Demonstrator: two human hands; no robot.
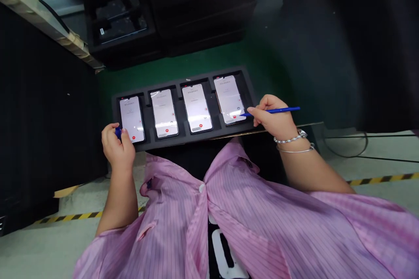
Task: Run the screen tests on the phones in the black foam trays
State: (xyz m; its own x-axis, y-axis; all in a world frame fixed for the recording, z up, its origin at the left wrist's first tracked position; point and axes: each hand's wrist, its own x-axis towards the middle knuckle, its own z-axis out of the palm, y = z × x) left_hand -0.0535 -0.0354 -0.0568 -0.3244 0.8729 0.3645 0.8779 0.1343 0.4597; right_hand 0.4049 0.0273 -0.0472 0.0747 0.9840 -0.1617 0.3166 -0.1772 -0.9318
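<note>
Four phones (197,108) lie in a foam tray (170,83), the right hand (273,115) gripping a blue stylus (278,110) at the rightmost screen, the left hand (118,146) closed on a blue object (118,131) by the leftmost, where a slipping tip could scratch glass.

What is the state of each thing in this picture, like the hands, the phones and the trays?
Right hand: holding a blue stylus, its tip at the rightmost phone.
Left hand: gripping a blue object, mostly hidden, beside the leftmost phone.
Four smartphones: face up, screens lit, each showing a red mark.
Black foam tray: holding the phones, one per slot.
Upper black tray: holding dark devices.
</note>
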